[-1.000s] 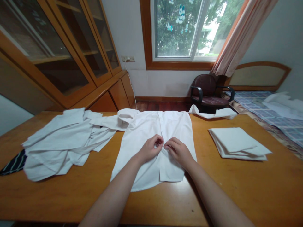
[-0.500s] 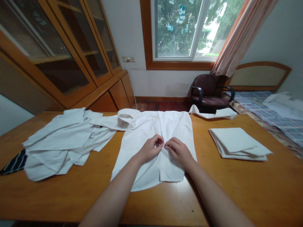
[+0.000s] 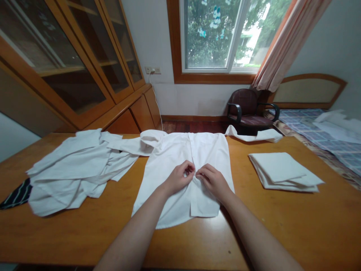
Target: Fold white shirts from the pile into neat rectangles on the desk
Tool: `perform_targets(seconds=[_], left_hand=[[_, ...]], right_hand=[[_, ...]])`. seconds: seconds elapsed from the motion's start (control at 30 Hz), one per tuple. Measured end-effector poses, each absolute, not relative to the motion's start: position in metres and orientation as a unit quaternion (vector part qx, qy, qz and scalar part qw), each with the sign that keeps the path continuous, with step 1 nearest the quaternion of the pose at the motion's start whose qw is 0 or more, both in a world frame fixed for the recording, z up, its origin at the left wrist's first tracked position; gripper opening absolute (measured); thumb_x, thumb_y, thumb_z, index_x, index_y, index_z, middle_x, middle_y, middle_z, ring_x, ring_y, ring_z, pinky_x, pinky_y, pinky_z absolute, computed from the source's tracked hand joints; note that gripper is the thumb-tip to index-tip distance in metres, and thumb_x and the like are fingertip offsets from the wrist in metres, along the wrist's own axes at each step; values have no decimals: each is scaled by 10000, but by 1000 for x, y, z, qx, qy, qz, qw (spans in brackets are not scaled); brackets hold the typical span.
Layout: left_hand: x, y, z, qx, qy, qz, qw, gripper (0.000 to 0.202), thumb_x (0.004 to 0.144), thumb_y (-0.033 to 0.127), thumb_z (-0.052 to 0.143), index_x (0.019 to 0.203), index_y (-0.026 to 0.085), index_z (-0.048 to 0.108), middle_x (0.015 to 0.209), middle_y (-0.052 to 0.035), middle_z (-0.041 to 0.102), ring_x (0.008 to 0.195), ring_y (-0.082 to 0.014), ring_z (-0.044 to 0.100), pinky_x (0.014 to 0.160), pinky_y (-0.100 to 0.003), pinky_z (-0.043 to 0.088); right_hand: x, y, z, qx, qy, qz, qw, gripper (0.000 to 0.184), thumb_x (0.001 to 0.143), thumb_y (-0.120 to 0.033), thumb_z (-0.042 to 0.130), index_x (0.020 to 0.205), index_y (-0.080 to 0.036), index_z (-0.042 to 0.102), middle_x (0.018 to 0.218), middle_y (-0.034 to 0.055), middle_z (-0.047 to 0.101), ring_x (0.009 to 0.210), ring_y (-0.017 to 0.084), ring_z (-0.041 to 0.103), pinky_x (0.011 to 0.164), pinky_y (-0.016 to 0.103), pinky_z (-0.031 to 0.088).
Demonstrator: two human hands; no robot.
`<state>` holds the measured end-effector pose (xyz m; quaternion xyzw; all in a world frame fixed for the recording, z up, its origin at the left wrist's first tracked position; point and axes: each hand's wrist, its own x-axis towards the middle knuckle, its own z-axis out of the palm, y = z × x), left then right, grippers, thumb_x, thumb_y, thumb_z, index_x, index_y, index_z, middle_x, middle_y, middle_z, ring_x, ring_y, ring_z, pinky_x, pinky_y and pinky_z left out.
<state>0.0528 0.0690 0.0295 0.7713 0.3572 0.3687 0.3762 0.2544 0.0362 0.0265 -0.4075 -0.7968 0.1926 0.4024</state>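
Observation:
A white shirt (image 3: 169, 188) lies spread face up on the wooden table, its hem toward me and its button placket running down the middle. Halfway down the placket, my left hand (image 3: 182, 176) pinches the fabric with thumb and forefinger. Just across from it, my right hand (image 3: 213, 180) grips the other side of the same front edge, fingertips closed. The two sets of fingertips nearly touch. Whatever button lies between them is too small to make out. One sleeve (image 3: 255, 136) stretches out at the far right; the other reaches left toward a heap of clothes.
A loose pile of white garments (image 3: 70, 162) covers the table's left side, with a dark striped cloth (image 3: 18, 194) under its edge. At right rests a folded white garment (image 3: 282, 169). Beyond the wooden table (image 3: 282, 226) stand an armchair (image 3: 245, 107) and a glass-door cabinet (image 3: 113, 94).

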Motion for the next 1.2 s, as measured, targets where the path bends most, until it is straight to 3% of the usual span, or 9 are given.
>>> perform_targets(seconds=[1.2], left_hand=[[53,68,34,767,362,368,380,83,885,200,573,968,205,570,855,10,633,783,-131,611,740,-255,495]], right_hand=[[255,37,24,-402,-794,200,410,104,982,-232,560,967,-237,663,926,45,627,838,174,642,780,295,520]])
